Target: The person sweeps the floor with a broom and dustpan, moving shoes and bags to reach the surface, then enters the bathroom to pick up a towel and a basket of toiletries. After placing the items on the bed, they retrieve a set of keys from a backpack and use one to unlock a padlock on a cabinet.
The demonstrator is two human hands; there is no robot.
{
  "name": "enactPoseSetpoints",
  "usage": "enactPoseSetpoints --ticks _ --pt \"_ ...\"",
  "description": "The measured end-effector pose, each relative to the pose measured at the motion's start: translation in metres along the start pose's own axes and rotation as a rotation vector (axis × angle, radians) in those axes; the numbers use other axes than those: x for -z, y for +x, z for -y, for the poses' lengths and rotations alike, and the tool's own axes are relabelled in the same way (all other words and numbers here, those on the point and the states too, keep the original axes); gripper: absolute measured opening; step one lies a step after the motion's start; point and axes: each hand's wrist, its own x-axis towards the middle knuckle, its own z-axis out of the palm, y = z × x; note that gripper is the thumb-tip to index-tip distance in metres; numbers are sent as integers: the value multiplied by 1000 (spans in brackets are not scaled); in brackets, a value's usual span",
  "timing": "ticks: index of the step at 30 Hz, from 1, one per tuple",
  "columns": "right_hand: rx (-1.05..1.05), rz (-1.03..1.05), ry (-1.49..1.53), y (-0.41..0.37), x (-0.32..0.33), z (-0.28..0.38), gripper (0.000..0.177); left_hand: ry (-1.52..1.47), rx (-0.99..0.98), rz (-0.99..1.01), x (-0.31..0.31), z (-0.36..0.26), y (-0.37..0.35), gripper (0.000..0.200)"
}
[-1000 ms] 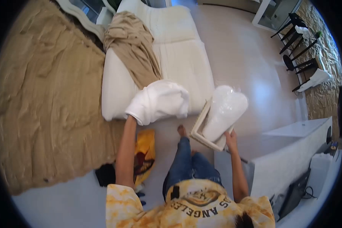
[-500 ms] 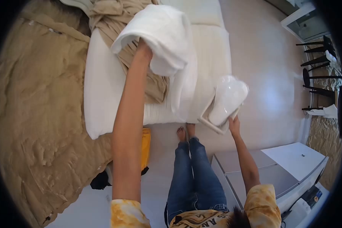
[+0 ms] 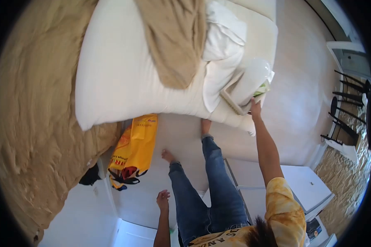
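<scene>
My right hand (image 3: 255, 108) grips the near edge of a pale, shallow rectangular tray (image 3: 231, 102) at the end of the bed. In the tray lies a glossy white rounded bundle (image 3: 251, 76), perhaps in plastic, beside a green-and-white packet (image 3: 261, 88). Low beside my leg hangs my left hand (image 3: 163, 199), fingers apart and holding nothing. A white cloth (image 3: 223, 39) is spread loosely on the bed to the left of the tray, trailing toward the edge. Next to it a tan cloth (image 3: 175, 45) lies in folds.
The bed (image 3: 111, 74) has a white cover. A yellow shopping bag (image 3: 138, 144) stands on the floor by its corner. Tan textured wall (image 3: 37, 115) runs along the left. White cabinet (image 3: 297, 185) stands right, and black chairs (image 3: 346, 117) are farther off.
My left hand has let go of the white cloth, which now rests on the bed, and has dropped to my side. My right hand still holds the tray. I have stepped and the view has shifted.
</scene>
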Motion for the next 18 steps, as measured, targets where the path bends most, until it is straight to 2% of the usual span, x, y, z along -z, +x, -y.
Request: enactPoseSetpoints --ticks 2,3,4,7,8,9,10,11,12,13,14,16,18 --pt "-225 -131 -61 -29 -1 26 70 37 102 -107 38 31 -16 11" --pt "-148 -315 -211 -30 -3 8 67 -13 105 -189 52 42 -14 11" --pt "-56 -502 -350 -34 -11 -11 64 -30 9 -259 65 54 -4 13" --pt "438 -409 -328 -115 -47 -33 54 -44 -277 -429 101 56 37 18" --pt "528 -135 -296 -166 -62 -22 36 -38 -384 -467 109 48 56 19" --pt "438 170 -40 -217 -83 -19 29 -28 -489 -503 117 41 74 20" --pt "390 388 77 -299 -108 7 27 -38 -580 -526 123 31 93 22" --pt "428 597 140 -361 -132 6 28 3 -619 -480 135 24 110 26" --pt "425 827 322 -413 -156 -10 21 120 -662 -464 145 -5 114 30" --pt "832 947 64 -449 -181 -26 17 116 -706 -415 154 -20 124 31" --pt "1013 1013 -170 -502 -197 -5 18 60 -760 -380 158 -18 149 31" --pt "1279 1134 -395 -551 -245 -6 15 407 -729 -303 176 -29 179 32" --pt "1067 1191 -777 -557 -293 -35 15 716 -701 -289 186 -49 198 35"
